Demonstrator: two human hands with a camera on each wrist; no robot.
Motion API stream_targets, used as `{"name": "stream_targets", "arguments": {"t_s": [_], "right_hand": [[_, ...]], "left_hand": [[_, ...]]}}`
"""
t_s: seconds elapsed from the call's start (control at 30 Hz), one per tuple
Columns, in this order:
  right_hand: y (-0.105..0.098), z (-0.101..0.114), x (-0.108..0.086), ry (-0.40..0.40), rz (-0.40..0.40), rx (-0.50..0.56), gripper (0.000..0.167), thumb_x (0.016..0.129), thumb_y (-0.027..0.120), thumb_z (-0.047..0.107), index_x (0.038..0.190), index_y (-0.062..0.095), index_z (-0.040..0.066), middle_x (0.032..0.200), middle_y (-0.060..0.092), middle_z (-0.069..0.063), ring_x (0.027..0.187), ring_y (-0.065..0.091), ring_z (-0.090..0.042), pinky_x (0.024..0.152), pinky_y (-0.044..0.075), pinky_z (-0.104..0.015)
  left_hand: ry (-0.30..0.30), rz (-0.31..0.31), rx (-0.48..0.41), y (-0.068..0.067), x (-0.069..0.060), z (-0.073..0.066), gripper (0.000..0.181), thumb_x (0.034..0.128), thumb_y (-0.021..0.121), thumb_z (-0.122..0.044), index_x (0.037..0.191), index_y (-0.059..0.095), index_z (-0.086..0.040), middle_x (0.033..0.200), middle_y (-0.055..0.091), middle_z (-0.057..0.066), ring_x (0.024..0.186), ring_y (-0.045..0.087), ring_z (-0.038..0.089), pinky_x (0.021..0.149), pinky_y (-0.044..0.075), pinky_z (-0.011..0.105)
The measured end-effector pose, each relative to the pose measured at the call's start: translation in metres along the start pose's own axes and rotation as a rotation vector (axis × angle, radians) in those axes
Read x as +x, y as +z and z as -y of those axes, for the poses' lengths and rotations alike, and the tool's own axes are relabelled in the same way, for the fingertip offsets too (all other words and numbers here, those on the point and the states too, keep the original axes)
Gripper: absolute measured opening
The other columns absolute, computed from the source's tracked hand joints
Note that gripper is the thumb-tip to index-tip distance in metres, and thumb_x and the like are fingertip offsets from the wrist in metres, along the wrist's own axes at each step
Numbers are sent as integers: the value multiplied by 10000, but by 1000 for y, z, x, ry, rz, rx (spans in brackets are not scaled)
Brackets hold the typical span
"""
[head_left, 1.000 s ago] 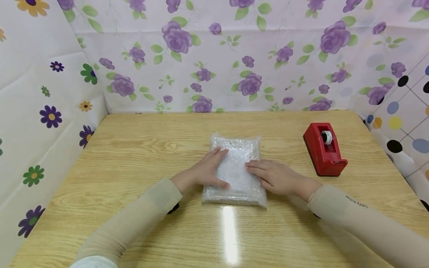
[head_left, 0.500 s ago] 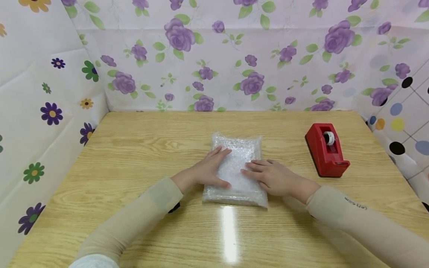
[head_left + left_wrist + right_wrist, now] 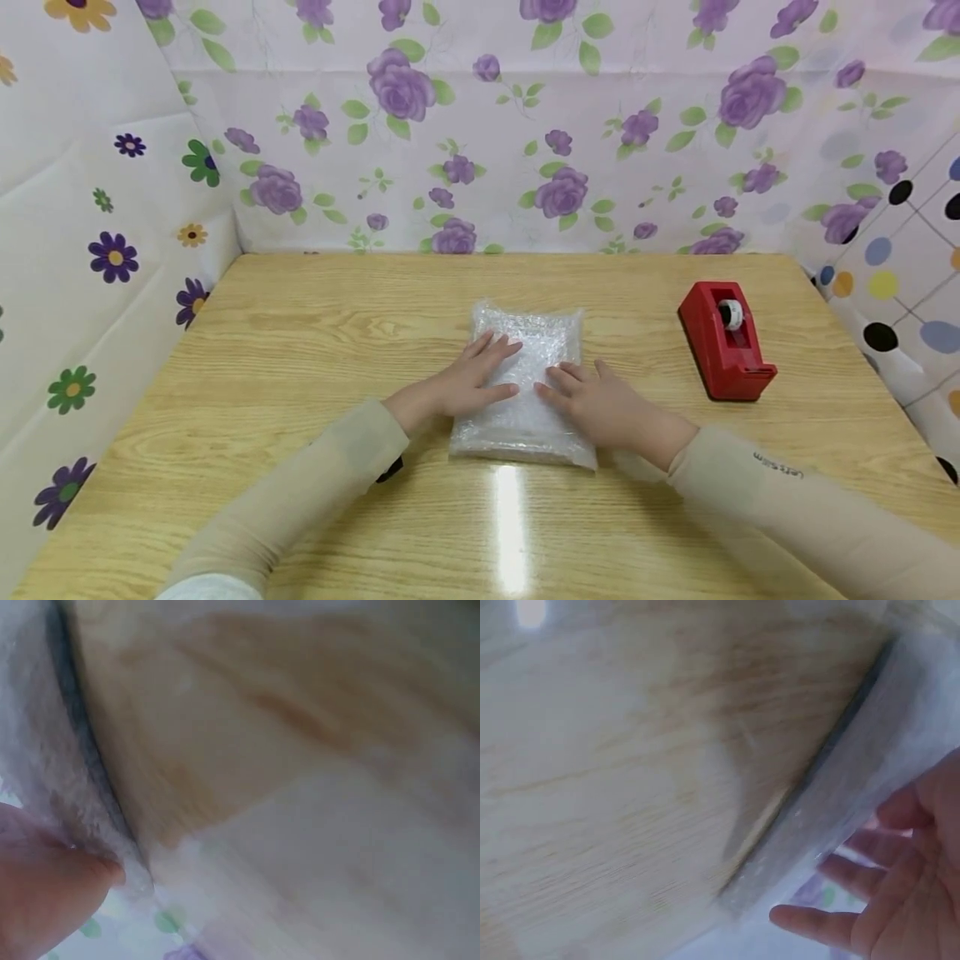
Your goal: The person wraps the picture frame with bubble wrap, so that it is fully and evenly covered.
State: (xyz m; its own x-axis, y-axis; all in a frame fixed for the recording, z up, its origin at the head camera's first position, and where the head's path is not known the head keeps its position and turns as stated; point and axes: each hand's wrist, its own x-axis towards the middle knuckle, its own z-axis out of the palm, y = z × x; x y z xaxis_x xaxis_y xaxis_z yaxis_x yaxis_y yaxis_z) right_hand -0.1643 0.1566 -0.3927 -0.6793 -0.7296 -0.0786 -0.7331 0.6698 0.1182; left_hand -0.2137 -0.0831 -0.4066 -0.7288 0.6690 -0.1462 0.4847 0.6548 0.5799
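A flat parcel wrapped in clear bubble wrap [image 3: 534, 440] lies on the table in the middle of the head view. My left hand [image 3: 467, 385] rests on its left side, fingers spread and straight. From the right, my right hand [image 3: 606, 408] reaches over the parcel's right side with its fingers apart; whether every fingertip touches is hard to tell. The left wrist view is blurred and shows part of the left hand [image 3: 52, 889] at the parcel's edge [image 3: 64, 742]. In the right wrist view the right hand's fingers [image 3: 855, 877] extend loosely beside the bubble wrap [image 3: 870, 750].
On the right of the wooden table [image 3: 322, 333] stands a red tape dispenser [image 3: 723, 342] holding a small roll of tape [image 3: 731, 314]. Flower-patterned sheets [image 3: 480, 125] hang behind the table and at its left; a dotted sheet [image 3: 911, 300] covers the right side.
My right hand has turned and shifted slightly left, its fingers spreading wider. The left thumb has moved up the parcel a little. Parcel and tape dispenser stay where they were.
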Motion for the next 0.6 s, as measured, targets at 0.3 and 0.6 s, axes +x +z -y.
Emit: {"name": "stream_targets", "arguments": {"t_s": [0.3, 0.6], "right_hand": [[1, 16, 4, -69, -117, -246, 370, 936, 542, 132, 1274, 569, -16, 1262, 567, -201, 1137, 568, -366, 876, 539, -453], [1, 12, 1, -62, -117, -231, 377, 933, 548, 132, 1284, 571, -3, 1256, 558, -199, 1140, 561, -364, 894, 533, -439]], "left_hand": [[-17, -33, 149, 10, -3, -6, 646, 980, 448, -395, 1525, 205, -147, 1584, 55, 165, 1457, -104, 351, 1168, -23, 555], [121, -231, 379, 18, -2, -20, 463, 948, 550, -353, 1370, 499, -170, 1500, 336, 189, 1385, 298, 391, 1123, 212, 612]]}}
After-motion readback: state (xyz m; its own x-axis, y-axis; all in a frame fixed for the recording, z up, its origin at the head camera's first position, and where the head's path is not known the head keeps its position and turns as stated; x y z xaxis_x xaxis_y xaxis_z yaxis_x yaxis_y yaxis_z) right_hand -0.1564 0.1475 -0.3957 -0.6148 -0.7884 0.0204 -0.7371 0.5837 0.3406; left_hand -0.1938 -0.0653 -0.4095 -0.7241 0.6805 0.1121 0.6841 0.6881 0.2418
